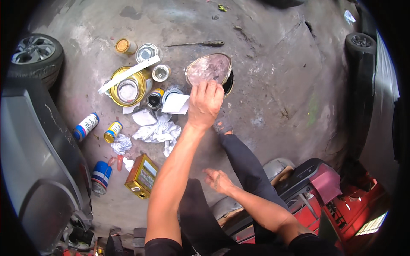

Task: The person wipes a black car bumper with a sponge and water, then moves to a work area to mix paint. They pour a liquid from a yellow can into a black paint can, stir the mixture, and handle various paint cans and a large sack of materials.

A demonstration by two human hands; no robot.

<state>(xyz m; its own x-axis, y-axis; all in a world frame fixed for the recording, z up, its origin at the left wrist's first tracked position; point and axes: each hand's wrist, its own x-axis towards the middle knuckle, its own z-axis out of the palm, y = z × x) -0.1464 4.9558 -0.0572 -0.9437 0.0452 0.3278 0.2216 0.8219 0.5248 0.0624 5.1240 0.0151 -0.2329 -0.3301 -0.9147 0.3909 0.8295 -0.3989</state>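
My left hand [205,103] reaches forward and grips the near rim of a round metal lid [209,67]. The lid is smeared grey-pink and tilted up over a dark can [229,83] on the concrete floor. My right hand [218,179] hovers low over my dark-trousered leg [243,160], fingers apart and holding nothing. A white folded paper [176,103] lies just left of my left hand.
Left of the lid stand a large gold tin [128,87] with a white stick [128,74] across it, several small open cans, spray cans [86,126], crumpled tissue [157,131] and a rectangular gold tin [142,176]. A screwdriver [198,43] lies beyond. Tyres [36,53], a grey bumper [34,149] and a red trolley [337,192] flank me.
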